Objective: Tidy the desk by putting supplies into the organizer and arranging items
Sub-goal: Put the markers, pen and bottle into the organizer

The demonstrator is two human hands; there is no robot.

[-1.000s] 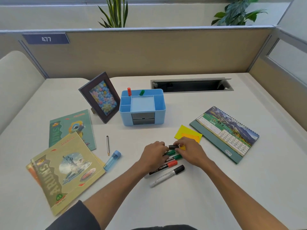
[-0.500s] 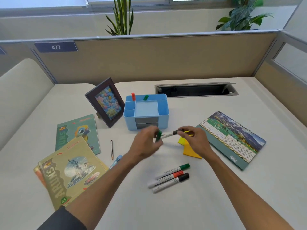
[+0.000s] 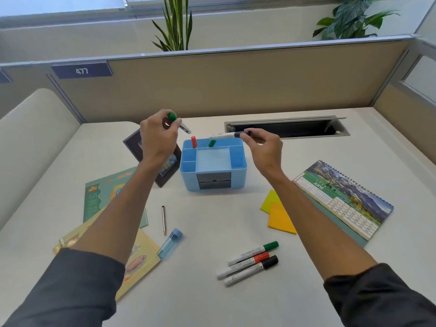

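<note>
The light blue organizer [image 3: 213,178] stands mid-desk, with a red cap [image 3: 193,141] and a green cap [image 3: 212,143] poking out of its back compartment. My left hand [image 3: 157,138] holds a green-capped marker [image 3: 178,122] above the organizer's back left corner. My right hand [image 3: 264,147] holds a black-capped marker [image 3: 227,135] level over the back right of the organizer. Three markers lie together near me: green [image 3: 253,251], red [image 3: 244,264] and black [image 3: 251,271].
A picture frame [image 3: 162,166] leans left of the organizer, partly behind my left arm. Booklets [image 3: 99,197] lie at the left. A pencil [image 3: 163,219] and a blue tube [image 3: 170,243] lie nearby. Yellow sticky notes [image 3: 279,213] and a calendar [image 3: 342,199] sit right. A cable slot [image 3: 286,127] opens behind.
Both hands picked a marker each from the pile and rose from the desk toward the organizer; they now hover over its back compartment. Three markers stay on the desk.
</note>
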